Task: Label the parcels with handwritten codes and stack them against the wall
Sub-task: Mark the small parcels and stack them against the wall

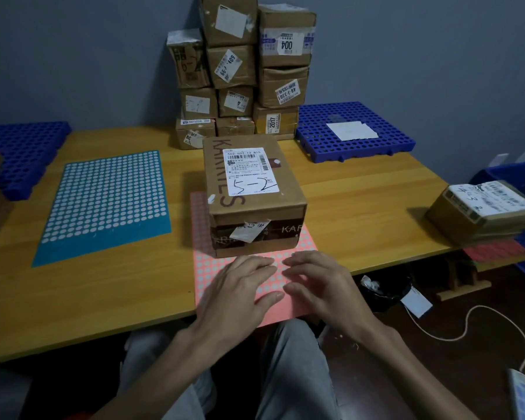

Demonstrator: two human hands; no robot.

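A brown cardboard parcel (252,192) stands in the middle of the wooden table (103,298), on a pink sheet of round stickers (219,268). Its white shipping label bears a handwritten "5-2". My left hand (240,289) and my right hand (319,283) lie flat on the pink sheet just in front of the parcel, fingers straight, holding nothing. A stack of labelled parcels (243,71) stands against the grey wall behind. Another parcel (482,210) with writing on its label sits at the table's right edge.
A blue sheet of white round stickers (106,204) lies left of the parcel. Blue perforated trays sit at the back right (355,134) and far left (22,153). Blue bins (509,174) stand at the right. A white cable (482,325) runs over the floor.
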